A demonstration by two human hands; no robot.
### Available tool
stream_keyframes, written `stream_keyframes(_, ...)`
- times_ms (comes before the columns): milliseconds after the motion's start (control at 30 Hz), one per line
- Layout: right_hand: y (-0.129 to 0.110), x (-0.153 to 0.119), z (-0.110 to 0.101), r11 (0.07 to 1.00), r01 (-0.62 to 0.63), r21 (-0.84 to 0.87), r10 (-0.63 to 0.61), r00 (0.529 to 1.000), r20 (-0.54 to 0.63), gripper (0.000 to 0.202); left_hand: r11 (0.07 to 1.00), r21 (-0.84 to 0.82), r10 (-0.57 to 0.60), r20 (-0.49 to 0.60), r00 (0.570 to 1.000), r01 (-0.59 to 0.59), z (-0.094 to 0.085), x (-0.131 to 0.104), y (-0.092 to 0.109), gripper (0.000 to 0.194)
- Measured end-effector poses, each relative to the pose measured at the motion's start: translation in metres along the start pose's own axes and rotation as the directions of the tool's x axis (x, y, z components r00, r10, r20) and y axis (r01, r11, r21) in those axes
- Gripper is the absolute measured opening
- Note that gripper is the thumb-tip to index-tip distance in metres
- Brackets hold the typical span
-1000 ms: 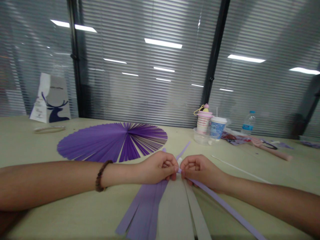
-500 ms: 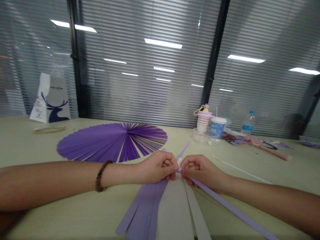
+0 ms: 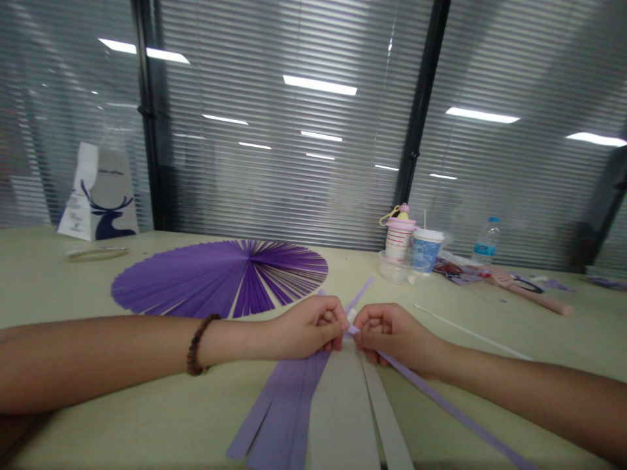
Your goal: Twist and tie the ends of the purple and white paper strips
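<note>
My left hand (image 3: 318,326) and my right hand (image 3: 392,334) are close together, both pinching a narrow lilac strip (image 3: 441,399) that looks like paper or ribbon. A short stretch of it shows between my fingertips, and its long tail runs from my right hand to the lower right. Under my hands lies a bundle of wider strips: lilac ones (image 3: 289,405) fan out to the left, off-white ones (image 3: 343,411) toward me. Beyond my fingers a lilac end (image 3: 361,292) sticks out. Behind my left hand lies a round purple pleated fan (image 3: 196,277).
A roll of tape or ring (image 3: 96,254) and a white deer-printed bag (image 3: 105,196) stand at the left. To the right are a pink-lidded cup (image 3: 399,240), a blue paper cup (image 3: 425,251), a plastic tub (image 3: 399,271), a bottle (image 3: 486,243), a pink stick (image 3: 539,299) and a thin white stick (image 3: 470,331).
The long tail of the narrow lilac strip has swung slightly left and down. Both hands stay almost in place, with small finger movements.
</note>
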State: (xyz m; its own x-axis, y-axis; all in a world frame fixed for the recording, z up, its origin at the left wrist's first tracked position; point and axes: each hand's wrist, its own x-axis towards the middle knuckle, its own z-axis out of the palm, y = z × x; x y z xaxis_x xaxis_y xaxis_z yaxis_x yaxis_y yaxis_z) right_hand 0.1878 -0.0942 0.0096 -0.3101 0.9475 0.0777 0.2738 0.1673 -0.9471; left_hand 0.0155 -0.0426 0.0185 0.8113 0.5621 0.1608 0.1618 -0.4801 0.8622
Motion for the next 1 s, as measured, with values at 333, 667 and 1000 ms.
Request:
stream_keyframes(333,0.0007,0.0008,-0.0016,0.996,0.049,0.07,-0.051,0.998,0.028,0.013,0.996,0.085,0.024,0.042,0.999,-0.027,0.0003,-0.0003,-0.001,0.019)
stream_keyframes(667,-0.0023,-0.0002,0.0006,0.999,0.026,0.04,-0.026,1.0,-0.004,0.008,0.997,0.059,0.046,0.056,0.997,-0.049,0.0008,-0.0007,-0.0014,0.015)
stream_keyframes(1000,-0.0039,-0.0004,0.0002,0.999,0.02,0.036,-0.02,1.0,0.003,0.008,0.993,0.107,0.052,0.045,0.998,-0.056,0.0009,-0.002,0.0034,0.014)
